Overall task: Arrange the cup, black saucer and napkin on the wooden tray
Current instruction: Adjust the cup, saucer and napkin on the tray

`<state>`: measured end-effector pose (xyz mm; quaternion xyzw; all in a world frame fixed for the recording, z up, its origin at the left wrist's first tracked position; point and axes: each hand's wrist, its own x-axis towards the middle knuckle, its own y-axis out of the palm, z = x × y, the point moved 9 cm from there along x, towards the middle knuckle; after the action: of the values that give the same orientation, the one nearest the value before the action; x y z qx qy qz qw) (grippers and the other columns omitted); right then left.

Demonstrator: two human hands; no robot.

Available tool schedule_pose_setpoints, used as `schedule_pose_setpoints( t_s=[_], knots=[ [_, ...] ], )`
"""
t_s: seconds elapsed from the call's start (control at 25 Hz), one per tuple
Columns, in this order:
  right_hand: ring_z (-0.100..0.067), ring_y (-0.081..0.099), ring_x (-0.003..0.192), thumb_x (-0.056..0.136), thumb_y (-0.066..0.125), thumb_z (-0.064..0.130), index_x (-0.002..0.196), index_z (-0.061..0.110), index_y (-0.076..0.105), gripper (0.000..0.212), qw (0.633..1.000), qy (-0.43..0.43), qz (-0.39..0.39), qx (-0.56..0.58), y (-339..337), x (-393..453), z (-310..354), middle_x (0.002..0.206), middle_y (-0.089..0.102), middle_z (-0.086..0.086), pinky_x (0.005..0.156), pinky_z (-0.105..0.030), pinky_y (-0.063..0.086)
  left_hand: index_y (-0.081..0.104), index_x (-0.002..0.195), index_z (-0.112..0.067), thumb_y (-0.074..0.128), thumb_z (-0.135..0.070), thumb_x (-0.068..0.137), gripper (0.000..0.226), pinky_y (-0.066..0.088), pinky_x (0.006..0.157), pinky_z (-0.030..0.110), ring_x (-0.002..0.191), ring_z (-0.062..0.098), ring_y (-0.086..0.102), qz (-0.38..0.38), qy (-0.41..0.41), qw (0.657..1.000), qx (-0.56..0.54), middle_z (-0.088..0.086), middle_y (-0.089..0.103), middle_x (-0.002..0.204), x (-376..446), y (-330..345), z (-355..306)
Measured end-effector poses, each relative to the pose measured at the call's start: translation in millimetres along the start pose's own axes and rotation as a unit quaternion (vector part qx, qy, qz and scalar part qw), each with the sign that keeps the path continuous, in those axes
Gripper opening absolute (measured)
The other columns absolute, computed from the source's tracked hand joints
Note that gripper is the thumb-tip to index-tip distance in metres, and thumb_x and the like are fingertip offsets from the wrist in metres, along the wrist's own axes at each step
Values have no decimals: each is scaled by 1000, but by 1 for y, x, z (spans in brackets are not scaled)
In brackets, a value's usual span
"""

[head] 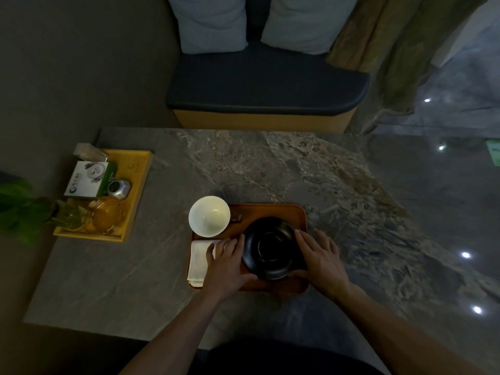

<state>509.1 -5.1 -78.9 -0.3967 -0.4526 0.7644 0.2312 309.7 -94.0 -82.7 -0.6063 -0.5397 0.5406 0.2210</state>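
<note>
Flanking one black saucer (270, 247), two hands: left hand (226, 262), right hand (319, 257).

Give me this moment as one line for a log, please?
stage: positioning black saucer on wooden tray | left hand, right hand: flank saucer | cup: tray's far-left | napkin: left edge

Open bench (270, 163) beyond and to the right of the wooden tray (270, 211), clear for a pass. Left end taken by a yellow tray (140, 180) crowded with a box, jar and glassware. On the wooden tray, far-right corner bare; cup (209, 216) blocking far left, napkin (198, 259) near left, black saucer (270, 249) hemmed between left hand (226, 262) and right hand (320, 255).
</note>
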Motion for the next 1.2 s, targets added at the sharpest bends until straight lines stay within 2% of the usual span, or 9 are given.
schedule_pose_setpoints(
  t_s=[0.16, 0.64, 1.2],
  knots=[
    [-35, 4, 145, 76, 52, 74, 152, 22, 0, 106, 1000, 15, -2, 1, 4, -4, 2, 161, 15, 0, 115, -52, 12, 5, 153, -26, 64, -62, 77, 103, 10, 119, 50, 145, 22, 8, 4, 10, 1000, -8, 0, 20, 158, 2, -2, 2],
    [-34, 5, 145, 76, 58, 69, 152, 22, 1, 105, 999, 31, -15, -5, 3, -7, 2, 161, 15, 1, 115, -52, 13, 0, 152, -29, 64, -57, 80, 101, 5, 118, 50, 147, 21, 5, 19, 3, 1000, -10, 0, 16, 160, 4, -1, 2],
    [-36, 10, 145, 74, 58, 71, 152, 22, 6, 106, 999, 40, -28, 3, 4, -9, 2, 160, 20, 0, 114, -54, 14, -6, 152, -30, 62, -55, 83, 100, 0, 116, 53, 148, 22, 4, 39, 6, 999, 2, -1, 11, 162, 8, -2, 1]
  ],
)
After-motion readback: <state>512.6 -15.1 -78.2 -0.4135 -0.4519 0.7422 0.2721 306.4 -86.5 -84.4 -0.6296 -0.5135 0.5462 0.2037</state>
